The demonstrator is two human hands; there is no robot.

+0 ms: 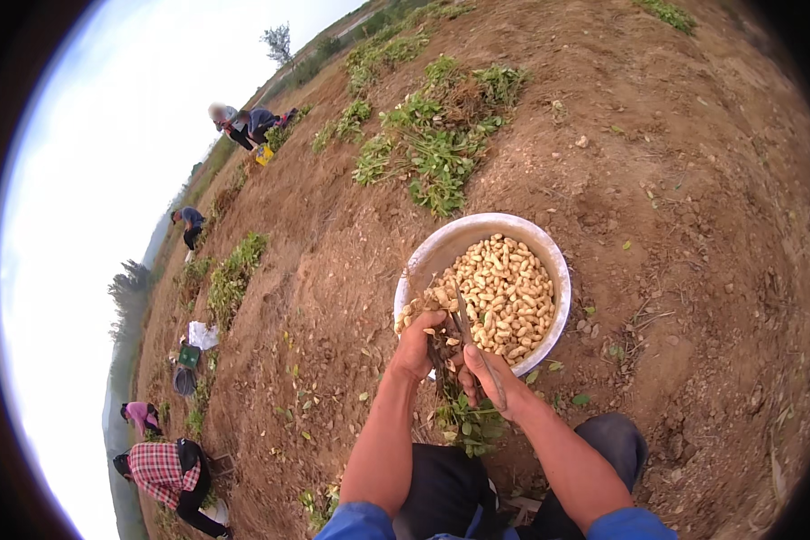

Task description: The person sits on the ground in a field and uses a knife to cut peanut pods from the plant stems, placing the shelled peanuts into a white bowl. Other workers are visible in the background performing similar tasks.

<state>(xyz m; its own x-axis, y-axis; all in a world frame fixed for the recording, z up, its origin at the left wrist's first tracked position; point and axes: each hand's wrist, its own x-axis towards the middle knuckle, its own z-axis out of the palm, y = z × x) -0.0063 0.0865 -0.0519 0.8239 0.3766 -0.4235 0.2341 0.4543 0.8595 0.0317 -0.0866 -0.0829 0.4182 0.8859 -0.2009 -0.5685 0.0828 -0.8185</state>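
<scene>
A round metal basin sits on the soil before me, partly filled with unshelled peanuts. My left hand grips a bunch of peanut plants at the near left rim, its roots and pods over the basin. The plants' green leaves hang down between my forearms. In my right hand is a thin, dark metal blade, pointing up beside the roots. The fingers of that hand are partly hidden by stems and roots.
Piles of pulled peanut plants lie beyond the basin. Several people work at the left, one in a checked shirt. A white bag, a green crate and a dark bucket stand on the soil. My knees flank the hanging leaves.
</scene>
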